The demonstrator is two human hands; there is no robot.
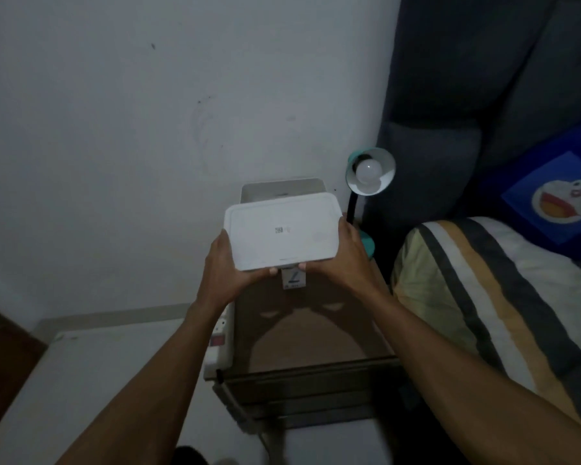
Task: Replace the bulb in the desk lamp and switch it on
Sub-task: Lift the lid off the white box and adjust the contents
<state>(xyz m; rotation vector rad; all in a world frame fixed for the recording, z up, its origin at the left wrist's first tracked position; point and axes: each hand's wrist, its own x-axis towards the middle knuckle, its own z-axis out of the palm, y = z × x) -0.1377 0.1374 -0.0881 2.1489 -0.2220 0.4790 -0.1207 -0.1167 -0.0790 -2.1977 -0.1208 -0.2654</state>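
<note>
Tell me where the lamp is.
The lamp stands at the nightstand's far right corner, between wall and bed, just beyond the right hand.

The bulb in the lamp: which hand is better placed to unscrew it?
Probably the right hand. It is nearer the bulb, beside the lamp. The left hand is farther. Both hold the white lid.

A flat white rectangular plastic lid [279, 231] shows a smooth, matt face. The round frosted white bulb [368, 169] sits in a glossy teal lamp shade [384, 162]. The brown bedside table top [319, 330] looks smooth and faintly reflective. The striped blanket [490, 297] and dark upholstered headboard [450, 95] are soft, matt cloth; the white wall [114, 129] is matt, scuffed paint.
</note>
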